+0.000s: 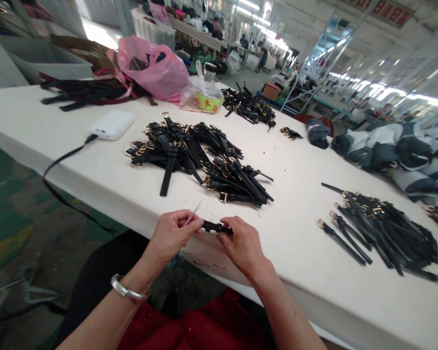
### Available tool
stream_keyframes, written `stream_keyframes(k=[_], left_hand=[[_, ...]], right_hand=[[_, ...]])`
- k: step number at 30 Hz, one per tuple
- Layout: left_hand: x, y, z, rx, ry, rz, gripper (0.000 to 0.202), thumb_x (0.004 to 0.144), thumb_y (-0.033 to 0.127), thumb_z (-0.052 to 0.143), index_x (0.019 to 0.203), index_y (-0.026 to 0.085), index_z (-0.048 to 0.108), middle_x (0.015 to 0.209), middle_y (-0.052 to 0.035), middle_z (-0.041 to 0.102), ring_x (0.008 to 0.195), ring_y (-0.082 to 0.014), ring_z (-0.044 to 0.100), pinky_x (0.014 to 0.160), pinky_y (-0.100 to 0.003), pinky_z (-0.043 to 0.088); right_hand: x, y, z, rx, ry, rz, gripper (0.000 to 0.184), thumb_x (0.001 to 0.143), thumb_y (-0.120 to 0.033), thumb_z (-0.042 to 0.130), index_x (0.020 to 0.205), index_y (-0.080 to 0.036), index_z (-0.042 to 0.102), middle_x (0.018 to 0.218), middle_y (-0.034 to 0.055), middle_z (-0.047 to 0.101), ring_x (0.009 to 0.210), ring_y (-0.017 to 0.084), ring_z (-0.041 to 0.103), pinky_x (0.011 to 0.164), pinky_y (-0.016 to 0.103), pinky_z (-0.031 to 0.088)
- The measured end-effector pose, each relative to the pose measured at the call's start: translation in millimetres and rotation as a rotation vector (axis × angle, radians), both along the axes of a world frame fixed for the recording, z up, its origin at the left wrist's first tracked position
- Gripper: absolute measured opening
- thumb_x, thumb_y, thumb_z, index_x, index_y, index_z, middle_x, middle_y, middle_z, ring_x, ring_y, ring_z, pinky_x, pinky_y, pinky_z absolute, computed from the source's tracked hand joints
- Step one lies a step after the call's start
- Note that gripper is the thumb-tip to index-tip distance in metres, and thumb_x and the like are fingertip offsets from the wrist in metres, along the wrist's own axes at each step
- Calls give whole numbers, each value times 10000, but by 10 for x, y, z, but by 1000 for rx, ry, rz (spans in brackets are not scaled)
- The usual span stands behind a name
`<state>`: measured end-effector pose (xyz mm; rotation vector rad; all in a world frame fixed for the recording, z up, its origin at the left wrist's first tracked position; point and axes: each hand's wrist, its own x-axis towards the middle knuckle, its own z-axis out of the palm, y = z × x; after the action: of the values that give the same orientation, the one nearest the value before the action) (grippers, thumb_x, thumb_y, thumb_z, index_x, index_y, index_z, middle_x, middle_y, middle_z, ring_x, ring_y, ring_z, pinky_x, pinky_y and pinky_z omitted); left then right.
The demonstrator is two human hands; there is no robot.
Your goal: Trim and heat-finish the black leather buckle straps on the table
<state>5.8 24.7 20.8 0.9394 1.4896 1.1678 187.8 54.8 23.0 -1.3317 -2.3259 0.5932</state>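
My left hand is closed in a pinch at the near edge of the white table, holding a thin metal tool that sticks up and touching one end of a short black strap. My right hand is closed on the other end of that strap. A silver bangle sits on my left wrist. Just beyond my hands lies a big heap of black straps with gold buckles.
A second strap pile lies at right and a third farther back. A white power bank with a black cable sits at left. A pink plastic bag, folded dark cloth and a glass jar stand behind.
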Motion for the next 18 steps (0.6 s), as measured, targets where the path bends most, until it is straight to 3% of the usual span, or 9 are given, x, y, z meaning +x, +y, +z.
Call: stream_keyframes(k=[4, 6, 8, 10, 14, 18], left_hand=[[6, 40, 49, 34, -62, 86, 403, 660, 414, 697, 936, 125, 646, 675, -15, 675, 385, -44, 329, 374, -191, 219], [4, 47, 105, 56, -52, 96, 503, 663, 426, 691, 1058, 122, 622, 705, -15, 671, 386, -42, 317, 377, -198, 216], [5, 26, 151, 72, -19, 94, 496, 679, 435, 674, 1060, 122, 621, 667, 10, 630, 390, -40, 298, 381, -201, 214], [11, -29, 170, 61, -4, 40, 439, 710, 439, 649, 1016, 125, 628, 628, 35, 571, 403, -44, 305, 386, -197, 219], [24, -201, 133, -57, -45, -207, 390, 775, 453, 586, 995, 137, 646, 594, 54, 496, 432, -54, 312, 389, -182, 206], [21, -341, 103, -114, -6, -400, 378, 785, 444, 575, 1018, 170, 690, 651, 11, 605, 546, -107, 473, 469, -190, 341]], right_hand=[[30, 49, 12, -216, 129, 6, 153, 816, -177, 524, 751, -208, 658, 722, 16, 668, 719, 168, 620, 707, 276, 449], [29, 73, 11, -458, 394, -71, 150, 828, -216, 523, 725, -192, 630, 675, 9, 663, 643, 151, 621, 650, 266, 476], [24, 96, 17, -722, 738, -156, 113, 827, -279, 562, 794, -179, 603, 731, 22, 688, 628, 142, 640, 612, 259, 508], [23, 120, 37, -891, 1015, -197, 182, 807, -336, 625, 858, -169, 575, 815, 47, 706, 641, 136, 659, 601, 253, 532], [27, 165, 79, -962, 1254, -228, 258, 746, -330, 726, 856, -160, 566, 861, 62, 711, 676, 129, 676, 616, 230, 558], [19, 187, 75, -949, 1299, -275, 229, 747, -283, 729, 863, -159, 575, 884, 66, 713, 711, 136, 687, 618, 220, 568]])
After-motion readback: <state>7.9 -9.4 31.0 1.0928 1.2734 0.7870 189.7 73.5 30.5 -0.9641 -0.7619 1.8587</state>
